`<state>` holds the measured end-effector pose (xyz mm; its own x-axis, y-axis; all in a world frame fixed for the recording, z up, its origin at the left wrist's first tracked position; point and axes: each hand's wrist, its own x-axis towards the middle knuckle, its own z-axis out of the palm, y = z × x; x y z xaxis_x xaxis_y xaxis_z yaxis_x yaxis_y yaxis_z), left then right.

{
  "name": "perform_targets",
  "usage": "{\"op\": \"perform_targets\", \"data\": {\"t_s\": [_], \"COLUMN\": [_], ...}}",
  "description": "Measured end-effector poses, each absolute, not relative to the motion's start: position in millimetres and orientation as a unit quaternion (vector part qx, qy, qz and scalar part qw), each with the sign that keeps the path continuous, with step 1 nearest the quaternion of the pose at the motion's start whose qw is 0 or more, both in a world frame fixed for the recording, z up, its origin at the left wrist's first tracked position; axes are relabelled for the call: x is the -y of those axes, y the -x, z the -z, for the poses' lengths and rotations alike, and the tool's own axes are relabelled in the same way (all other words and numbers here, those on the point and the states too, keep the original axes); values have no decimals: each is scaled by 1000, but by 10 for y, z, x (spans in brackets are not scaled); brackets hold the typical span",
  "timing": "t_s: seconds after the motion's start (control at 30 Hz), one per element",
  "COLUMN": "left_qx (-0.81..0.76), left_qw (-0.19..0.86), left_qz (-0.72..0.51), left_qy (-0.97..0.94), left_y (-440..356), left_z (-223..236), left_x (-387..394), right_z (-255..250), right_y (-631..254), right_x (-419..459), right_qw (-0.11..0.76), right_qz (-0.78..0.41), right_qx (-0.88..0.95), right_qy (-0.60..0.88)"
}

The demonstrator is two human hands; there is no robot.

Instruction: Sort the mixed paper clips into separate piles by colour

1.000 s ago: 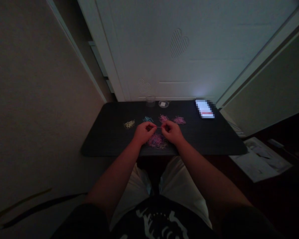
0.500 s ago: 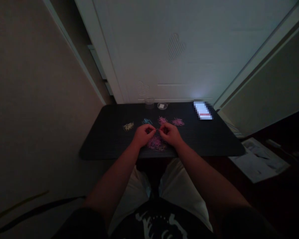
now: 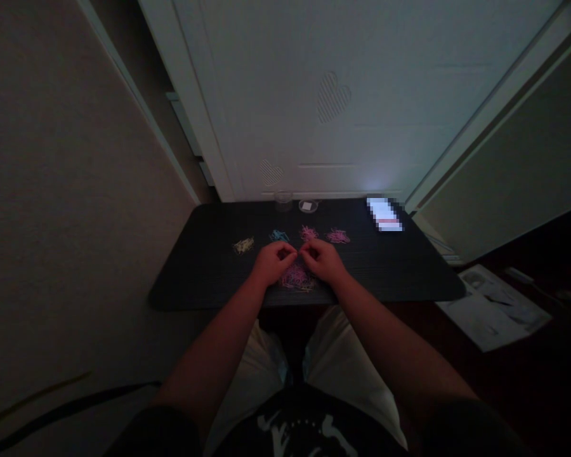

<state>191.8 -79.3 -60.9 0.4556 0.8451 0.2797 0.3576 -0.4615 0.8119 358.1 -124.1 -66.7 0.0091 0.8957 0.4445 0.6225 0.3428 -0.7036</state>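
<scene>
My left hand (image 3: 272,261) and my right hand (image 3: 324,259) meet fingertip to fingertip above the dark table, both pinched. Whatever lies between the fingertips is too small to make out. Just below them is a mixed pile of thin, mostly pink and purple strands (image 3: 297,277), partly covered by the hands. Beyond the hands lie smaller heaps sorted by colour: pale yellow strands (image 3: 243,245) at left, blue strands (image 3: 279,235), pink strands (image 3: 309,233), and another heap of pinkish-purple strands (image 3: 337,235) at right.
The dark tabletop (image 3: 390,273) stands against a white door (image 3: 266,95). At its back edge are a clear round container (image 3: 283,201) and a round lid with a white label (image 3: 308,206). A lit phone (image 3: 384,214) lies at the back right. Papers (image 3: 495,308) lie lower right.
My pinched fingertips have come closer together, narrowing the small gap where something thin showed between them. The heaps look the same; the whole view has shifted slightly.
</scene>
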Motion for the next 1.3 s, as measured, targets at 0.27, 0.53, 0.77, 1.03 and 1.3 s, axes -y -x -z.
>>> {"op": "perform_targets", "data": {"t_s": [0.27, 0.53, 0.77, 1.03, 1.3], "left_qx": [-386, -386, -390, -392, -388], "left_qw": [349, 346, 351, 379, 425], "left_qz": [-348, -349, -352, -370, -432], "left_qy": [-780, -781, -775, -752, -695], "left_y": [-1912, -1914, -1913, -1925, -1893], "left_z": [602, 598, 598, 571, 631], "left_x": [798, 790, 800, 807, 745], "right_z": [648, 672, 657, 644, 629], "right_y": [-3584, -3589, -3583, -3582, -3624], "right_x": [1251, 1254, 1244, 1252, 1229], "right_qw": [453, 439, 442, 458, 519], "right_qz": [-150, -194, -157, -168, -174], "right_qx": [683, 698, 695, 673, 606], "right_qy": [553, 531, 545, 556, 577]}}
